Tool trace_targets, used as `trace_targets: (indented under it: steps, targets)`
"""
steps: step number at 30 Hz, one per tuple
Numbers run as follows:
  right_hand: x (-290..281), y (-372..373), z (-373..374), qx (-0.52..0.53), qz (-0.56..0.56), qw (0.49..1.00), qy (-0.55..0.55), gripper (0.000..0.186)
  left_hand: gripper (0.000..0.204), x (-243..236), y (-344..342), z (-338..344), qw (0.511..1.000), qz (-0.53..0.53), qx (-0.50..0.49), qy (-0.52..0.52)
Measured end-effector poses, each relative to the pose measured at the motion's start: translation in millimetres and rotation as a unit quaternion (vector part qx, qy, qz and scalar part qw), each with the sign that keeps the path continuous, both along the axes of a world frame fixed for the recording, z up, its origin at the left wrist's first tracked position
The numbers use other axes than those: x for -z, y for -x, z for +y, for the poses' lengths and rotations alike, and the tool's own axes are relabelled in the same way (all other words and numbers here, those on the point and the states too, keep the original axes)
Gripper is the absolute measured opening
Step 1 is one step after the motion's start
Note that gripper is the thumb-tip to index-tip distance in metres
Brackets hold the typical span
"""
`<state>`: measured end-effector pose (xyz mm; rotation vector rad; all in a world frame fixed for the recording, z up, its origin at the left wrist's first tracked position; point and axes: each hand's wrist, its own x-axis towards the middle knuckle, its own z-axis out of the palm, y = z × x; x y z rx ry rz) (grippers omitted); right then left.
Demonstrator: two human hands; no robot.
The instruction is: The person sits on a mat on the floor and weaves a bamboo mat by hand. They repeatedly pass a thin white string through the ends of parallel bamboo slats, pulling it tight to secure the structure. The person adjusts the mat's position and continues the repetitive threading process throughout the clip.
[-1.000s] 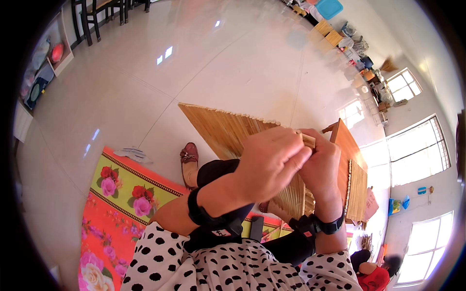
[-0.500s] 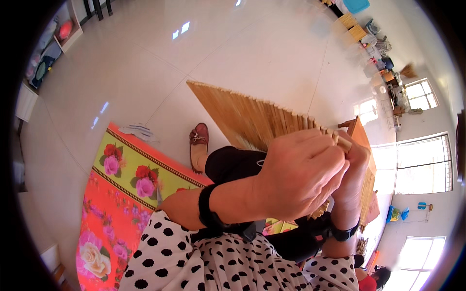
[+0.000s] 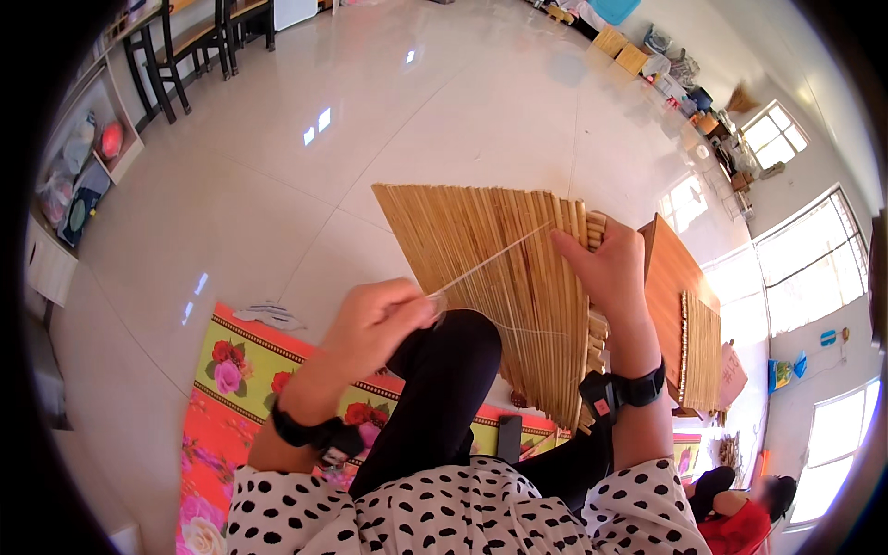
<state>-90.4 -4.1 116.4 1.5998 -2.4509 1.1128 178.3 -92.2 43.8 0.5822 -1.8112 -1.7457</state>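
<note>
A mat of straw-coloured stalks, laid side by side, stands tilted in front of my knee. My right hand grips its right edge, thumb on the near face and fingers behind, around the last stalks. A pale thread runs taut from beside my right thumb to my left hand. The left fingers are pinched on that thread; whether a needle is in them too is hidden. Another stretch of thread crosses the mat lower down. A dark band with a small device sits on each of my wrists.
Below me lies a red and yellow flowered cloth, with a dark phone-like slab near my leg. At right, a wooden table bears another stalk mat. A person in red sits at lower right. Chairs stand far left.
My left hand has moved from beside my right hand down to the left, drawing the thread taut. The mat now faces me more fully. My view has shifted.
</note>
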Motion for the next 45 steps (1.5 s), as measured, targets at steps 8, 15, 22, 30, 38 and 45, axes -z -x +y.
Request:
trace_targets:
  steps: [8, 15, 22, 30, 38, 45]
  targets:
    - [-3, 22, 10, 0.039, -0.027, 0.999, -0.010, 0.036, 0.023, 35, -108, -33, 0.991, -0.007, -0.014, -0.131]
    - [6, 53, 17, 0.050, -0.039, 0.998, -0.003, 0.035, 0.021, 39, -110, -22, 0.931, 0.110, -0.031, -0.347]
    - [5, 52, 20, 0.065, -0.026, 0.997, 0.020, 0.041, 0.026, 32, -97, -9, 0.962, -0.079, 0.032, -0.260]
    - [12, 85, 24, 0.071, -0.025, 0.997, -0.017, 0.044, 0.034, 113, -163, -11, 0.948, -0.153, 0.038, -0.275]
    - [7, 88, 19, 0.077, -0.016, 0.997, -0.025, 0.048, 0.016, 150, -183, 0, 0.942, -0.183, 0.009, -0.280]
    - [11, 78, 16, 0.064, -0.020, 0.997, -0.036, 0.050, 0.013, 114, -156, 4, 0.951, -0.300, -0.069, -0.033]
